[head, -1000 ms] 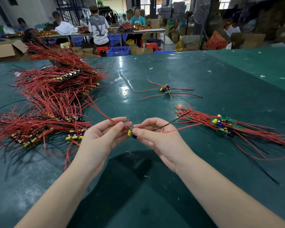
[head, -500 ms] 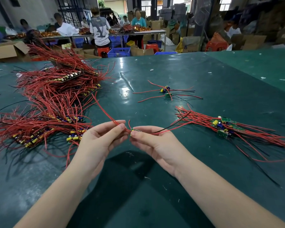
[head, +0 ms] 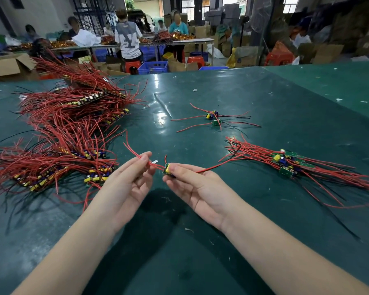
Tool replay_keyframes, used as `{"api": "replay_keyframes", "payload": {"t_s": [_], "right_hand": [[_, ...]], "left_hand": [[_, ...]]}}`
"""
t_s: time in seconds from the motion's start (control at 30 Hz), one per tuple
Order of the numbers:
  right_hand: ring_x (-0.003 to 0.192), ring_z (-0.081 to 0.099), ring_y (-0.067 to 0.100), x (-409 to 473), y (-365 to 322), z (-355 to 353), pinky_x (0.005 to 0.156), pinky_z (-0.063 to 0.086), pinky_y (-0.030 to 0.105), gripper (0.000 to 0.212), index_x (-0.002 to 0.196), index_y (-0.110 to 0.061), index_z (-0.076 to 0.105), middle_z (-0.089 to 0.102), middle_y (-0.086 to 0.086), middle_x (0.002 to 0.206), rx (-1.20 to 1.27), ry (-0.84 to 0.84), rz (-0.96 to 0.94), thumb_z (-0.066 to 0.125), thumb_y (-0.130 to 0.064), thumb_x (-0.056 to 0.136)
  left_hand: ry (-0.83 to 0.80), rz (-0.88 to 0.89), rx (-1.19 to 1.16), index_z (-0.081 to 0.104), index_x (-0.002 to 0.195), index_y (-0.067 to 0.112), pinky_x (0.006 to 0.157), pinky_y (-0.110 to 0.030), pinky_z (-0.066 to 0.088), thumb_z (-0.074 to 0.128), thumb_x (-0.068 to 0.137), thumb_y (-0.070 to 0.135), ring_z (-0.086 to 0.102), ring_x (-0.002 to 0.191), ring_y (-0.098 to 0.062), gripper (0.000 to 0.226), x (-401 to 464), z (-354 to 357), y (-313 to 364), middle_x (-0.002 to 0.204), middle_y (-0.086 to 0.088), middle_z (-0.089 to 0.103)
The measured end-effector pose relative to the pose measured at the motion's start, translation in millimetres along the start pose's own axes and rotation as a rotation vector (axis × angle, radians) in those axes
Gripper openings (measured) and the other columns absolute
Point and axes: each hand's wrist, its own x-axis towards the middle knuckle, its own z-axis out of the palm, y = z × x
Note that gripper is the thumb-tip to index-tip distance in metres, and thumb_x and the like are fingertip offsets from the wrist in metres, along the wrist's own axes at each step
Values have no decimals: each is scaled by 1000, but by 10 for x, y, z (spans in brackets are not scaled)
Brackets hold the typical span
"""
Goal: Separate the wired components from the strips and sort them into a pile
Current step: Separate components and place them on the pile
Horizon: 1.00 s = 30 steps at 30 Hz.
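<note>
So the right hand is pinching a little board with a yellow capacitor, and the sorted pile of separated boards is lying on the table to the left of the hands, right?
Not quite. The head view shows the right hand pinching the small board with the yellow capacitor, but the sorted pile of separated boards lies on the table to the right of the hands. The unseparated strips lie on the left.
</note>
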Motion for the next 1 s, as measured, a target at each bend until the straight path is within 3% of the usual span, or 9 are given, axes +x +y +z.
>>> {"api": "replay_keyframes", "payload": {"t_s": [0.1, 0.3, 0.47, 0.6, 0.77, 1.0], "right_hand": [[67, 71, 16, 2, 15, -7, 62, 56, 18, 8, 83, 2, 72, 72, 11, 75, -9, 2, -5, 70, -2, 76], [67, 71, 16, 14, 34, -18, 62, 55, 18, 14, 76, -3, 76, 72, 11, 76, -35, 1, -13, 75, -8, 63], [68, 71, 17, 17, 30, -42, 63, 56, 19, 13, 76, -3, 77, 72, 11, 77, -63, 21, -23, 76, -8, 65], [68, 71, 16, 12, 35, -39, 63, 56, 18, 10, 79, -2, 76, 72, 11, 78, -77, 22, -27, 75, -6, 69], [69, 71, 17, 8, 11, -49, 63, 55, 18, 21, 79, -3, 76, 72, 10, 77, -88, 30, -36, 78, -11, 60], [69, 71, 17, 6, -2, -63, 63, 55, 19, 17, 80, -3, 76, 72, 11, 77, -116, 35, -49, 78, -10, 64]], "left_hand": [[24, 83, 87, 72, 89, 5, 55, -9, 49, 66, 75, 9, 64, 63, -4, 15, -7, -15, -10, 70, 2, 68], [51, 174, 189, 70, 93, 8, 57, -9, 50, 60, 87, 2, 64, 61, -3, 13, -20, -12, -22, 67, 3, 67], [102, 206, 142, 69, 94, 8, 65, -11, 52, 57, 92, 6, 65, 66, -1, 13, 15, -37, -13, 73, 3, 71], [116, 232, 156, 70, 95, 10, 62, -10, 51, 58, 90, -1, 64, 62, -2, 17, 14, -49, -7, 73, 2, 70], [135, 242, 107, 70, 95, 10, 66, -12, 53, 56, 95, 10, 65, 68, -2, 14, 48, -71, 29, 73, 5, 71], [187, 251, 29, 69, 93, 10, 66, -12, 53, 57, 94, 8, 67, 68, -2, 12, 91, -109, 74, 71, 5, 71]]}}
